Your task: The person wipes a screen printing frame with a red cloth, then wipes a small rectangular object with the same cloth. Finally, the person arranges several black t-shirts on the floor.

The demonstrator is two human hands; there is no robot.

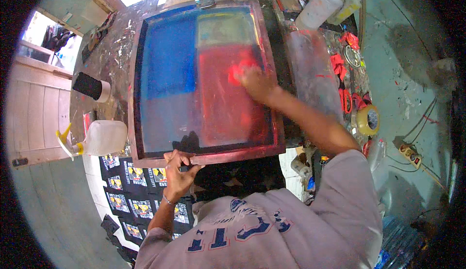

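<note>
A framed screen [170, 58] with blue, pale yellow and red-stained areas lies on the worktable, a metal clamp [205, 1] at its top edge. My right hand [259, 84] is closed on a bright red cloth or pad [239, 70], slightly blurred, pressed on the red area at the screen's right. My left hand [178, 172] grips the lower bar of the screen's frame [233, 153], fingers curled over it left of centre.
The worktable [107, 31] bears a spray bottle [104, 138] and black cylinder [90, 85] at left; jugs [318, 7], red scissors [345, 101] and a tape roll [367, 119] at right. Black printed fabric pieces [138, 174] lie lower left. A power strip [410, 155] hangs by the right wall.
</note>
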